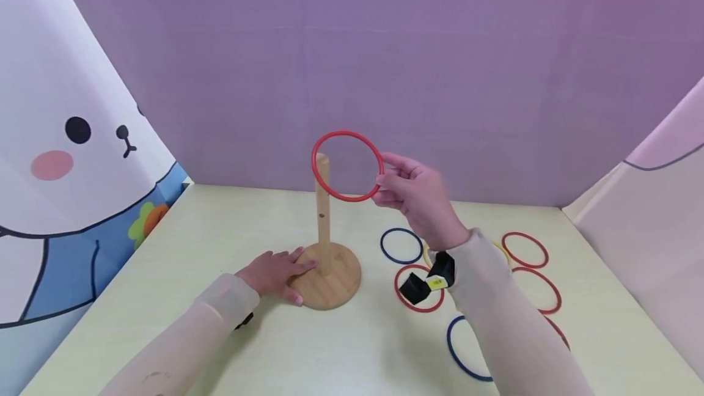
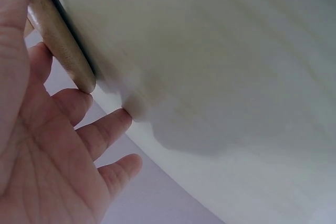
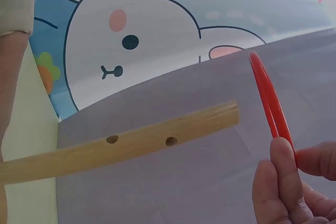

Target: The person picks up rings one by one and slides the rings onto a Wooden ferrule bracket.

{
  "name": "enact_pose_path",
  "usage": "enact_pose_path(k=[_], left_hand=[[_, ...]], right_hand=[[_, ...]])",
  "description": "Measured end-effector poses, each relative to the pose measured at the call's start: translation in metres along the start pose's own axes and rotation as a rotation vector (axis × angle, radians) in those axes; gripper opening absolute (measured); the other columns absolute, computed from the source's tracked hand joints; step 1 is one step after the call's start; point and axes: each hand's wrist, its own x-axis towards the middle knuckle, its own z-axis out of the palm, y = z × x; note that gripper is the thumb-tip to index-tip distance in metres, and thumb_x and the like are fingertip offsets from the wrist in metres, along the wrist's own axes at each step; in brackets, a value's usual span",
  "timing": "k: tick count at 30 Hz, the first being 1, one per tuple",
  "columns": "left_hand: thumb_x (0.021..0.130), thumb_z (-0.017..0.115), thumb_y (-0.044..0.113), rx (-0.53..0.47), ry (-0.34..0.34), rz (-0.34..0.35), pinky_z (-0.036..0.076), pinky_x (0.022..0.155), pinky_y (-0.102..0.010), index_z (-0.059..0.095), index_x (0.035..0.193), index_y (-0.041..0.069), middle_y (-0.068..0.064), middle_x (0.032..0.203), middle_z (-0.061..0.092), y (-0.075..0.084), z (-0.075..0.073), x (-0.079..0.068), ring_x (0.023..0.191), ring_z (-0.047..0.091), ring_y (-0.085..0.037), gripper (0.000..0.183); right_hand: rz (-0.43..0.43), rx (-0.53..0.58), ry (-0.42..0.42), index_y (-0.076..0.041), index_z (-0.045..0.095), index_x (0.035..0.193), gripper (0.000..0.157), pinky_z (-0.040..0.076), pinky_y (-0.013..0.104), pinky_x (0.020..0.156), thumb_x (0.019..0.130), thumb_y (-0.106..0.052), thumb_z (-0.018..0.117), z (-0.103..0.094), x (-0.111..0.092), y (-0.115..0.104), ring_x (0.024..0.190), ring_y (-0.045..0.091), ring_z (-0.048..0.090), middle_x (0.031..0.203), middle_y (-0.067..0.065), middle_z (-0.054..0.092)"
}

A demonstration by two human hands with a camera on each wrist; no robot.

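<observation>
My right hand [image 1: 415, 194] pinches the right edge of a red ring [image 1: 351, 200] between thumb and fingers. The ring is raised and tilted near the top of a wooden post [image 1: 323, 219], whose tip shows through it in the head view. In the right wrist view, the ring [image 3: 275, 98] stands just past the post's end, apart from it. The post rises from a round wooden base [image 1: 330, 295] on the table. My left hand [image 1: 272, 274] rests at the left edge of that base, its fingers spread and nearly straight.
Several rings lie on the right of the table, among them a blue ring [image 1: 402, 262], a red ring [image 1: 420, 310] and a lower blue ring [image 1: 450, 338]. My right forearm hides parts of some. A purple cloth [image 1: 352, 47] hangs behind the table.
</observation>
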Motion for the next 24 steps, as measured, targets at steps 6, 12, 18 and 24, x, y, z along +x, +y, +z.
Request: enact_pose_path(k=[6,12,18,24], left_hand=[[0.076,0.075,0.049,-0.019,0.005,0.003,0.032,0.102,-0.061,0.044,0.145,0.014,-0.025,0.147,0.036,-0.002,-0.001,-0.002,0.128,0.043,-0.043,0.082],[0.077,0.075,0.048,-0.024,0.004,0.008,0.032,0.102,-0.061,0.044,0.145,0.015,-0.025,0.147,0.037,-0.002,0.001,0.000,0.127,0.043,-0.043,0.082],[0.077,0.075,0.047,-0.009,0.004,0.004,0.033,0.101,-0.061,0.044,0.145,0.015,-0.024,0.147,0.037,-0.001,0.000,0.000,0.127,0.044,-0.042,0.081],[0.077,0.075,0.047,-0.015,-0.003,-0.015,0.033,0.102,-0.060,0.044,0.145,0.017,-0.023,0.148,0.037,0.000,0.000,0.000,0.128,0.044,-0.040,0.081]], right_hand=[[0.009,-0.022,-0.006,-0.003,0.051,0.136,0.044,0.056,0.031,0.076,0.092,-0.001,0.060,0.012,0.004,0.005,0.066,0.014,0.066,0.089,0.009,0.061],[0.000,0.021,-0.018,0.001,0.049,0.137,0.046,0.056,0.029,0.073,0.091,0.003,0.058,0.016,0.005,0.008,0.064,0.013,0.065,0.084,0.006,0.062],[0.003,0.040,-0.035,0.001,0.049,0.137,0.046,0.056,0.029,0.074,0.092,0.002,0.057,0.020,0.008,0.009,0.065,0.013,0.064,0.085,0.006,0.062],[0.059,0.009,-0.031,-0.003,0.053,0.135,0.042,0.056,0.031,0.076,0.093,-0.003,0.059,0.022,0.013,0.010,0.067,0.016,0.066,0.091,0.011,0.065]])
